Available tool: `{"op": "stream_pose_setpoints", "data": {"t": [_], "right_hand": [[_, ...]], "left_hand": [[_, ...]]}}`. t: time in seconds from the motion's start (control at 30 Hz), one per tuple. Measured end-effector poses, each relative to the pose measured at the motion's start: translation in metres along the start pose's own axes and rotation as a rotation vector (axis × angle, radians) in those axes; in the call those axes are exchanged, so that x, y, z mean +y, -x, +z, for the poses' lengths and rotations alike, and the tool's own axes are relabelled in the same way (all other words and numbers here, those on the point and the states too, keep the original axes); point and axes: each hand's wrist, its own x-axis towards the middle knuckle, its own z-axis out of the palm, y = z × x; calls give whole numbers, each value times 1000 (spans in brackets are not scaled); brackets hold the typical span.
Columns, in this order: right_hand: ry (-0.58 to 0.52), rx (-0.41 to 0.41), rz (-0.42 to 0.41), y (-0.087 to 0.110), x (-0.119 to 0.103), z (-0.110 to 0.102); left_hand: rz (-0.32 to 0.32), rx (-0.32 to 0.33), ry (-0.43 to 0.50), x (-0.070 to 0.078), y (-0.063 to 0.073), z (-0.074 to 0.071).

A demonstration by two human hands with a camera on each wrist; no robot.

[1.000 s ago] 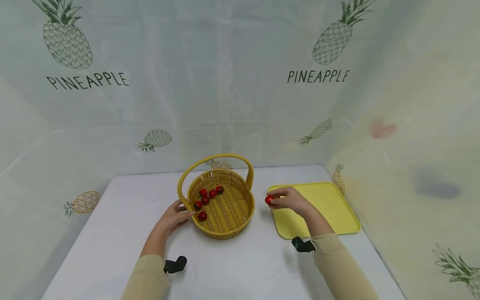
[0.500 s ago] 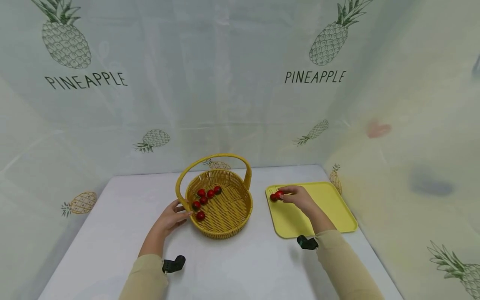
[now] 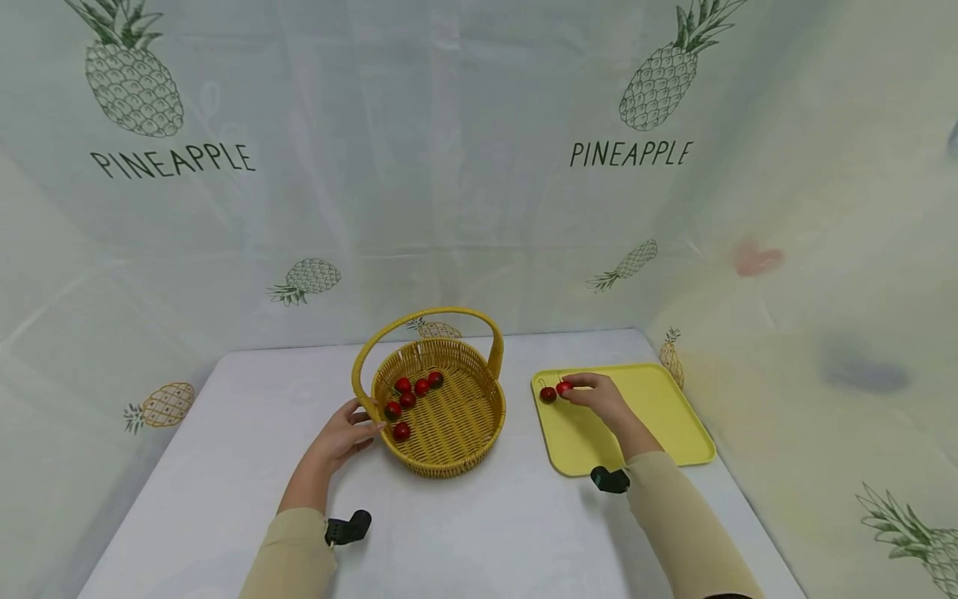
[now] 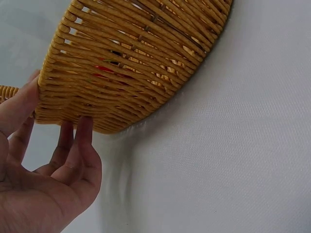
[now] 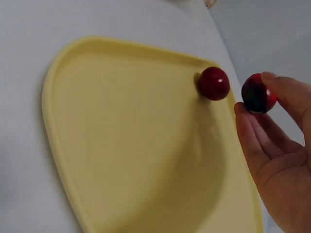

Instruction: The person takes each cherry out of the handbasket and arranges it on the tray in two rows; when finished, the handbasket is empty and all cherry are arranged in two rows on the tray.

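Note:
My left hand [image 3: 348,433] grips the left side of a yellow woven basket [image 3: 443,469] by the foot of its arched handle. In the left wrist view the thumb lies on the basket wall [image 4: 126,73] and fingertips [image 4: 84,124] reach its lower edge. Several red cherries [image 3: 402,431] lie in the basket's left half. Over the far left corner of a yellow tray [image 3: 644,424], my right hand [image 3: 601,399] pinches a dark-red cherry [image 5: 257,93] between thumb and fingers. Another cherry [image 5: 214,83] lies on the tray just left of it in the head view.
Basket and tray stand apart on a white table [image 3: 479,541], the tray near its right edge. A pale curtain [image 3: 449,208] with printed pineapples hangs behind and at both sides. The basket handle [image 3: 449,311] arches above the basket.
My right hand has moved right with its cherry, from the tray's left edge to over the tray. The cherry lying on the tray has come into sight. The left hand stays on the basket.

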Motion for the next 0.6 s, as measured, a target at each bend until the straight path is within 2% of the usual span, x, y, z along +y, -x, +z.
{"op": "stream_pose_setpoints", "data": {"t": [0.33,0.6], "right_hand": [[76,110,47,-12,12,4],[21,125,45,-18,23,9]], "left_hand": [[-6,-12,32,1,2,-1],[-6,-4,7,-1,-1,0]]}}
